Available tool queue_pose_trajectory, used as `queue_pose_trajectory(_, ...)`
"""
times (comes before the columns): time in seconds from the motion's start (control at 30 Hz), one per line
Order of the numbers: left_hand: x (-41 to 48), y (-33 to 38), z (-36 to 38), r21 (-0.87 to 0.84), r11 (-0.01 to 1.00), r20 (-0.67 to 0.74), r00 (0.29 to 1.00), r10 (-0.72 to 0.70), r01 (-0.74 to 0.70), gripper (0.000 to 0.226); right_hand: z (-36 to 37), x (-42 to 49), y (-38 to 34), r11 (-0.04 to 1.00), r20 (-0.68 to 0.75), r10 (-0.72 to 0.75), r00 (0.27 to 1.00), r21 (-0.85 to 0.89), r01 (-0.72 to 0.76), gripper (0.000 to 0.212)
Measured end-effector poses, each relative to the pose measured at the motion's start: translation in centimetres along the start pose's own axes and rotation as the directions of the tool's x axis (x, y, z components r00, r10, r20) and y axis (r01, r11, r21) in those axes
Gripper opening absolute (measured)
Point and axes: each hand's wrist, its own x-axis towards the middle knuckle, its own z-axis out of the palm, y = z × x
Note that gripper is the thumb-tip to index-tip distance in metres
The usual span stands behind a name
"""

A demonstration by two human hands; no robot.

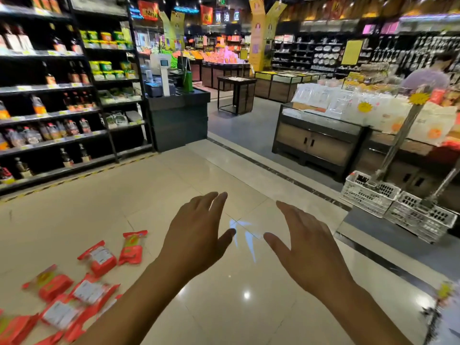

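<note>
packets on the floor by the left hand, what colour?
Red packets with white labels; shown best in the head view, lower left.

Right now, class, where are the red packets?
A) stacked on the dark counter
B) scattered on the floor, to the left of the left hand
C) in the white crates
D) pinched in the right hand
B: the red packets lie loose on the tiled floor, left of the left hand. That hand and the right hand are both spread open above the floor and hold nothing.
</note>
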Motion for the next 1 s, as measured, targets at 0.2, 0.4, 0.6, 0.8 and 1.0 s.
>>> queue_pose_trajectory(0.2,7.6,-0.7,2.4,0.016,1.0,0.035,0.999,0.0,-0.001,0.077,1.3,8.0,3.3,1.0,-0.015,-0.009,1.0,0.009,0.009,0.065)
queue_pose_trajectory(0.4,15.7,-0.6,6.0,0.07,0.995,0.033,0.996,-0.077,0.074,0.078,3.4,18.0,7.7,0.996,0.038,-0.08,0.996,0.052,0.078,0.067)
queue_pose_trajectory(0.6,24.0,-0.1,8.0,0.177,0.962,-0.009,0.978,-0.209,0.207,0.078,4.1,30.3,11.9,0.973,0.097,-0.198,0.975,0.136,0.184,0.071)
queue_pose_trajectory(0.8,28.0,-1.3,9.3,0.224,0.887,0.0,0.91,-0.415,0.404,0.077,5.9,39.7,11.9,0.916,0.161,-0.365,0.917,0.237,0.323,0.069)
queue_pose_trajectory(1.0,27.4,-5.9,10.2,0.251,0.757,-0.004,0.783,-0.622,0.603,0.076,10.7,44.2,7.3,0.836,0.248,-0.531,0.81,0.307,0.455,0.068)
